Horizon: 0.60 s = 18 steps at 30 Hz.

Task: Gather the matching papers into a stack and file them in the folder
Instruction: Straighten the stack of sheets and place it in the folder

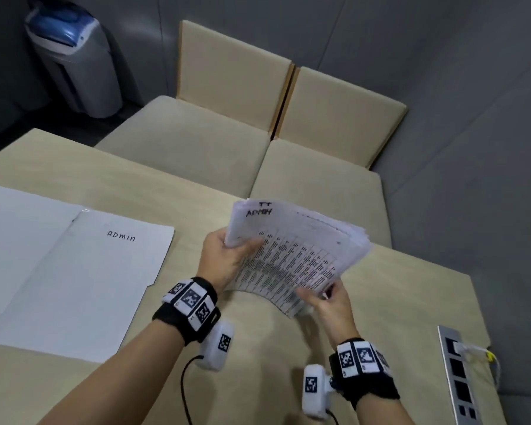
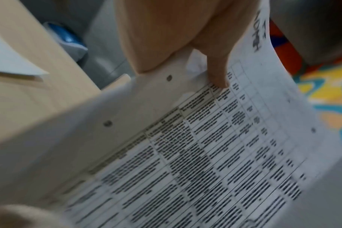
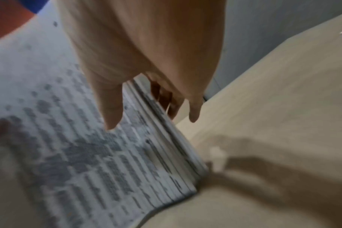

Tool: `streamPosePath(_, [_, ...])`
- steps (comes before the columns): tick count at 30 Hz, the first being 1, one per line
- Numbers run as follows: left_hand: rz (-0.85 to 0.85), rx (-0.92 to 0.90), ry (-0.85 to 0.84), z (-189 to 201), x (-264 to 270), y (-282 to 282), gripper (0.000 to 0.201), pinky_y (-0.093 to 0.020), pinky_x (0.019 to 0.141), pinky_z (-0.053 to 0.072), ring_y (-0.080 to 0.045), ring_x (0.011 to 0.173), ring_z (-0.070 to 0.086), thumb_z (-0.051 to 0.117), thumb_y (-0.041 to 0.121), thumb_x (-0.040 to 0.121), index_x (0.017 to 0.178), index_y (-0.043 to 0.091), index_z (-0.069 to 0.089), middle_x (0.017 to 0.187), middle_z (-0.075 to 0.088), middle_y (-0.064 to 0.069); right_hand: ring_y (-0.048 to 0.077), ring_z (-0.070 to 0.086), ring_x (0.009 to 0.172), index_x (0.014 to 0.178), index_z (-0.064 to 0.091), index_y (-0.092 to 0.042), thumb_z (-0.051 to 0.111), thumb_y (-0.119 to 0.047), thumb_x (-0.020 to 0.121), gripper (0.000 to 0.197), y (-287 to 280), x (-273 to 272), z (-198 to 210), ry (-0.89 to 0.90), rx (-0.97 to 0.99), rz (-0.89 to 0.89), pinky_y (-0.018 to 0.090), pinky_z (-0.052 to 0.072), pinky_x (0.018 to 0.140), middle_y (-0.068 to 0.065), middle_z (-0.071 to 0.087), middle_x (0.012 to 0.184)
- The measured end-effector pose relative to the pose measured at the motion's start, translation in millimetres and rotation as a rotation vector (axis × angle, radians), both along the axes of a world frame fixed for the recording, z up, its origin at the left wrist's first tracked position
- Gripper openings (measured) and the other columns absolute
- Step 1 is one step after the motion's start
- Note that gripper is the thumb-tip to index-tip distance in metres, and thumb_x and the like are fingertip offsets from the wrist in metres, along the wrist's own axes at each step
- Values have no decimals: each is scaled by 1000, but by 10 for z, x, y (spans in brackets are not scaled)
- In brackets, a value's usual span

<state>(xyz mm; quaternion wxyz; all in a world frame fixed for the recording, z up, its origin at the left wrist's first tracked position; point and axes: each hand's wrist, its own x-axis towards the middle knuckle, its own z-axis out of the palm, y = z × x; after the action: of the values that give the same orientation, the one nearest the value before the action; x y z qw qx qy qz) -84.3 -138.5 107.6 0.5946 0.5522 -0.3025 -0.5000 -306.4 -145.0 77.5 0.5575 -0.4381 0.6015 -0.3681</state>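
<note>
A thick stack of printed papers (image 1: 298,256), with tables of text and "ADMIN" handwritten at its top, is held above the table's middle. My left hand (image 1: 227,259) grips its left edge, thumb on the top sheet (image 2: 205,154). At the stack's near right corner my right hand (image 1: 325,297) pinches the sheets, thumb on top and fingers beneath the stack's edge (image 3: 166,146). An open white folder (image 1: 68,271) marked "ADMIN" lies flat on the table at the left, apart from both hands.
The beige table (image 1: 396,302) carries a metal socket strip (image 1: 457,375) with a plugged cable at its right edge. Two beige cushioned seats (image 1: 258,142) stand behind the table. A grey and blue bin (image 1: 74,56) is at the far left.
</note>
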Motion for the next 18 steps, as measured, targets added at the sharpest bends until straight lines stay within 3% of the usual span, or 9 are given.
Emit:
streamPosePath(3, [49, -44, 121, 23, 218, -73, 31, -35, 67, 62, -28, 84, 76, 77, 11, 78, 103, -5, 69, 90, 79, -11, 19, 45, 136, 146, 36, -18, 95, -46, 46, 119, 68, -32, -178, 0, 107, -171, 37, 36, 112, -3, 45, 148])
streamPosePath(4, [65, -52, 181, -17, 299, -100, 39, -39, 76, 61, -31, 93, 74, 78, 15, 76, 109, -3, 68, 99, 78, -14, 24, 46, 137, 150, 33, -20, 94, -43, 52, 118, 104, -27, -223, -100, 167, -196, 44, 34, 113, 0, 41, 153])
streamPosePath(6, [43, -41, 354, -104, 395, -116, 52, -44, 93, 54, -31, 109, 69, 79, 20, 74, 121, 3, 64, 115, 73, -15, 36, 52, 132, 144, 42, -13, 90, -32, 65, 94, 148, -7, -308, -462, 275, -220, 49, 47, 105, 14, 47, 150])
streamPosePath(7, [6, -29, 429, -130, 403, -110, 53, -45, 96, 52, -30, 113, 67, 77, 19, 76, 125, 5, 62, 119, 72, -15, 39, 52, 132, 138, 49, -8, 84, -25, 73, 76, 156, 42, -266, -616, 274, -227, 47, 53, 99, 20, 54, 143])
streamPosePath(9, [-48, -1, 497, -206, 397, -80, 46, -42, 90, 56, -28, 110, 68, 73, 15, 78, 123, 8, 64, 120, 71, -13, 32, 64, 121, 134, 56, -7, 61, -11, 89, 46, 108, 164, -122, -765, 213, -240, 43, 59, 89, 18, 67, 129])
streamPosePath(12, [45, 7, 473, -311, 566, -53, 51, -37, 81, 61, -25, 100, 72, 87, 23, 60, 108, 11, 71, 114, 74, -12, 22, 75, 99, 124, 65, -12, 51, 2, 96, 34, -33, 232, 111, -565, -3, -218, 36, 62, 78, 10, 77, 112])
streamPosePath(14, [131, 8, 318, -370, 863, -65, 62, -38, 78, 60, -26, 88, 72, 94, 30, 47, 100, 8, 72, 105, 75, -14, 29, 72, 106, 127, 64, -6, 59, 3, 92, 37, -80, 179, 264, -372, -128, -178, 42, 60, 87, 14, 75, 116])
streamPosePath(16, [50, 1, 63, -346, 1128, -73, 52, -39, 78, 56, -27, 81, 71, 90, 25, 57, 99, 4, 69, 96, 75, -16, 31, 71, 110, 125, 66, -4, 67, 0, 86, 39, -105, 109, 408, -218, -231, -123, 46, 56, 96, 16, 74, 118])
streamPosePath(18, [-132, -26, -92, -238, 1213, -57, 39, -34, 77, 58, -24, 87, 74, 87, 11, 67, 101, 6, 70, 95, 78, -8, 23, 74, 104, 114, 71, -8, 70, 2, 83, 32, -77, 123, 586, -83, -343, -54, 34, 58, 93, 9, 78, 110])
